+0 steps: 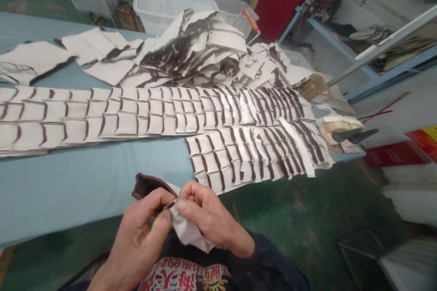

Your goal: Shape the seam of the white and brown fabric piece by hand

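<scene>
Both of my hands pinch one small fabric piece (186, 232), white with a dark brown edge, just off the near edge of the blue table (68, 186). My left hand (136, 236) grips its brown part between thumb and forefinger. My right hand (208, 216) holds the white part, thumb pressed against the left thumb. On the table beyond lie long overlapping rows of similar white pieces (136, 113) with brown edges, and a shorter block of them (252, 152) lies closest to my hands.
A loose heap of the same pieces (201, 50) sits at the table's far side, with clear plastic bins (160, 4) behind. Scissors (355, 135) rest on a tape roll at the table's right end. Blue metal shelving (382, 54) stands to the right, above a green floor (307, 227).
</scene>
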Demonstrator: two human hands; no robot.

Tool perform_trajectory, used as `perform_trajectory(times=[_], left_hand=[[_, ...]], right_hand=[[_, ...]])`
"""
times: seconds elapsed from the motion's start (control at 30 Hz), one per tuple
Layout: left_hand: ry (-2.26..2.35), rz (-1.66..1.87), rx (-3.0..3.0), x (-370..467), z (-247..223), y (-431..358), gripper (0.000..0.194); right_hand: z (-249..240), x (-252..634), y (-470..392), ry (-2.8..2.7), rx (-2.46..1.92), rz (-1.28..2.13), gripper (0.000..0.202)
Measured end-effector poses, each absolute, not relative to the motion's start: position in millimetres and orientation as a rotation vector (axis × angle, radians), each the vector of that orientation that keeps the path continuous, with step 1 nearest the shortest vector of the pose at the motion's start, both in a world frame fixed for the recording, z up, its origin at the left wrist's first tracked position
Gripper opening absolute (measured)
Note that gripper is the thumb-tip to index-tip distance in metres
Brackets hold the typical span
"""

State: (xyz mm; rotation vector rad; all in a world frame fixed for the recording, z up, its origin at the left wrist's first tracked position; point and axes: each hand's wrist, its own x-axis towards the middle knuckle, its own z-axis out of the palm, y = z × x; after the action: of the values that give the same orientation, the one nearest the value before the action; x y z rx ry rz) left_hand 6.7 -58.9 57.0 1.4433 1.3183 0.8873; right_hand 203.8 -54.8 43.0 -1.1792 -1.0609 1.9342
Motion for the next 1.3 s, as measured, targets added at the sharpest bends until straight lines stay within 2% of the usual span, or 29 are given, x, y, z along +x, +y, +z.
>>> perform_trajectory(times=[0.13, 0.4, 0.53, 0.7, 0.83, 0.87, 0.93, 1.0, 1.1, 1.17, 1.3], left_hand=[[1.231, 0.858, 1.445, 9, 55, -53, 0.026], [1.279, 0.885, 1.275, 11, 50, -49, 0.034], [1.231, 0.896, 1.312, 13, 56, -29, 0.032], [1.149, 0.714, 1.432, 9, 81, -3, 0.028], [1.073, 0.644, 1.453, 3, 102, 5, 0.028], [1.049, 0.642, 1.467, 3, 108, 6, 0.027], [1.013, 0.649, 1.532, 7, 120, 8, 0.025], [1.003, 0.673, 1.626, 12, 130, 7, 0.025], [1.031, 0.689, 1.726, 17, 141, 2, 0.025], [1.060, 0.695, 1.727, 18, 141, -3, 0.022], [1.126, 0.764, 1.741, 11, 131, -13, 0.018]], right_hand=[[32, 205, -51, -1.187, -1.087, 1.936, 0.075], [28, 200, -36, -1.383, -0.931, 1.722, 0.072], [35, 200, -21, -1.503, -0.893, 1.533, 0.062], [48, 217, -10, -1.863, -1.091, 1.058, 0.039], [65, 238, -7, -1.777, -1.042, 0.888, 0.025], [70, 241, -6, -1.771, -0.975, 0.869, 0.025], [79, 245, 0, -1.844, -0.849, 0.831, 0.041], [86, 246, 8, -1.963, -0.763, 0.782, 0.048], [92, 246, 17, -2.086, -0.723, 0.701, 0.031], [94, 245, 16, -2.116, -0.756, 0.698, 0.031], [102, 245, 6, -2.057, -0.886, 1.018, 0.031]])
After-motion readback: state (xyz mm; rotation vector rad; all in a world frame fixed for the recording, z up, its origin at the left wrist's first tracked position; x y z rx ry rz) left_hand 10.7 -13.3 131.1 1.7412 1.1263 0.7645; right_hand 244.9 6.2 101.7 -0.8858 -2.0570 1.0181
